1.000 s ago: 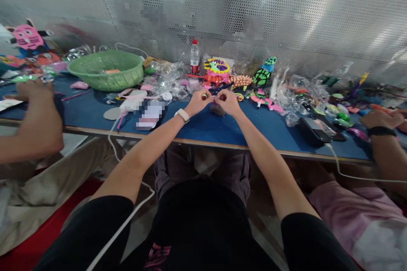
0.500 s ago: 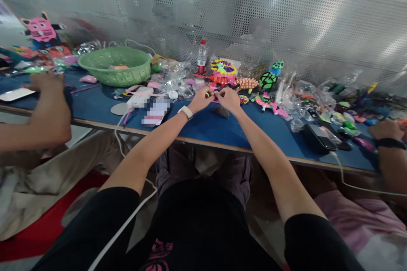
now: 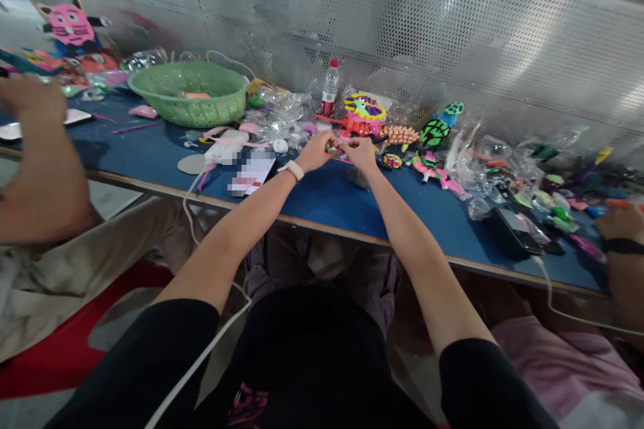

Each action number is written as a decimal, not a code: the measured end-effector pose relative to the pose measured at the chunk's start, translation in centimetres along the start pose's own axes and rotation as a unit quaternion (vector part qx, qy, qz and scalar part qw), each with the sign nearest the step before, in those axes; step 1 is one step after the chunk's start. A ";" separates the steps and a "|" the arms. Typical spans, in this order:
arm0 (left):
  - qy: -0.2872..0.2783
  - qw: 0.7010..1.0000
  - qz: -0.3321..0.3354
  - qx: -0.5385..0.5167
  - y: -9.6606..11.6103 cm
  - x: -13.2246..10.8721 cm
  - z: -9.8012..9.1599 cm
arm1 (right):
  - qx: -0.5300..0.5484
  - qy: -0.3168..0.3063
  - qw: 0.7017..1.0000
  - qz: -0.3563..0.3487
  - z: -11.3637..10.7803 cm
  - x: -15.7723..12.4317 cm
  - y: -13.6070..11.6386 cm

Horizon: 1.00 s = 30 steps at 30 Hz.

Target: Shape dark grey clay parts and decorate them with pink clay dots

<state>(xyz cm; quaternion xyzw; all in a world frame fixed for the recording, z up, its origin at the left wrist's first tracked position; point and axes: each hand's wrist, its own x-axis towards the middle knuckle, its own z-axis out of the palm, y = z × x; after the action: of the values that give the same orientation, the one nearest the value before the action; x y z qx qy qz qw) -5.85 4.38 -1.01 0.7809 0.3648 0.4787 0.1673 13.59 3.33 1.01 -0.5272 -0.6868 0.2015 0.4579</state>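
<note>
While my fingertips pinch together over the blue table (image 3: 322, 204), I hold a small toy piece (image 3: 336, 146) between both hands, pink and green as far as I can tell; it is too small and too covered by my fingers to name surely. My left hand (image 3: 316, 151), with the white watch (image 3: 292, 169) on its wrist, closes on the piece from one side, and my right hand (image 3: 360, 151) closes on it from the other, the two hands touching at the fingertips. The piece sits just above the table, near its far half, in front of the red and yellow toy (image 3: 358, 119).

Compared with a second ago, my hands have crept a little further from me and closer to the toys, while the pinch itself looks the same, so I judge I am still working the same small join.

Just beyond stand the water bottle (image 3: 330, 87), the crinkled clear bags (image 3: 282, 120) and the green turtle toy (image 3: 435, 131). Off to the left lies the green basket (image 3: 190, 92). A co-worker's arm (image 3: 40, 167) fills the left edge, and another person's hand (image 3: 622, 222) rests at the right, near the black power bank (image 3: 513, 232).
</note>
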 end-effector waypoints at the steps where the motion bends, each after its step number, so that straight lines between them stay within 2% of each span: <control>1: 0.006 1.000 0.001 0.005 0.2 0.0 0.1 | 0.023 -0.009 1.000 0.002 -0.1 0.1 0.2; 5: 0.031 0.999 -0.005 0.030 0.8 0.0 0.2 | 0.091 -0.062 0.994 -0.003 -0.8 0.4 0.3; 10: 0.064 0.996 -0.006 0.068 0.8 -0.3 0.4 | 0.097 -0.092 0.991 0.006 -0.7 0.0 0.0; 14: 0.102 0.990 -0.012 0.095 0.9 -0.5 0.6 | 0.058 -0.043 0.997 -0.009 0.4 -1.1 -0.9; 18: 0.110 0.987 -0.027 0.112 1.2 -0.5 0.6 | -0.012 0.010 0.999 -0.030 1.1 -1.8 -1.7; 25: 0.131 0.985 -0.015 0.114 1.1 -0.4 0.9 | -0.057 0.025 0.995 -0.072 1.2 -1.7 -1.5; 30: 0.165 0.978 -0.041 0.118 1.3 -0.1 0.9 | -0.090 0.030 0.993 -0.071 1.8 -2.3 -2.5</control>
<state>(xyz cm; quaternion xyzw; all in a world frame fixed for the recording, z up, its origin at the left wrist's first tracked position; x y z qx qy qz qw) -4.56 3.53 -0.75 0.6899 0.4732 0.5470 0.0315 10.80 0.71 1.06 -0.5219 -0.7240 0.0903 0.4418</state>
